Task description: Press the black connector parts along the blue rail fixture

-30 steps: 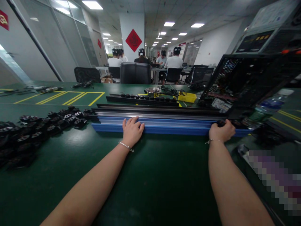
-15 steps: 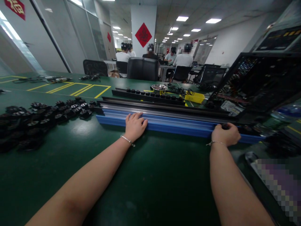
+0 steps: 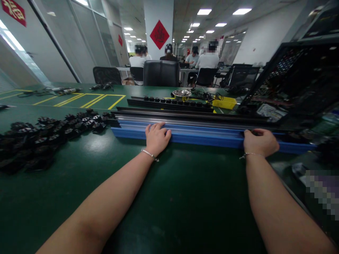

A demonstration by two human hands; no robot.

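Observation:
A long blue rail (image 3: 203, 135) lies crosswise on the green table (image 3: 169, 197), with silver and black rails (image 3: 190, 118) stacked right behind it. My left hand (image 3: 156, 137) rests palm down on the blue rail's front edge, fingers slightly spread. My right hand (image 3: 260, 142) is curled over the blue rail further right, fingers closed around its top edge. Both wrists wear thin bracelets.
A heap of several small black parts (image 3: 39, 135) covers the table at the left. Behind the rails lie a black strip with knobs (image 3: 169, 102), a steel bowl (image 3: 181, 93) and a yellow tray (image 3: 225, 102). A black mesh case (image 3: 291, 81) stands at the right. People sit at desks far behind.
The view has shifted a little down and right. Both hands stay on the blue rail in about the same places.

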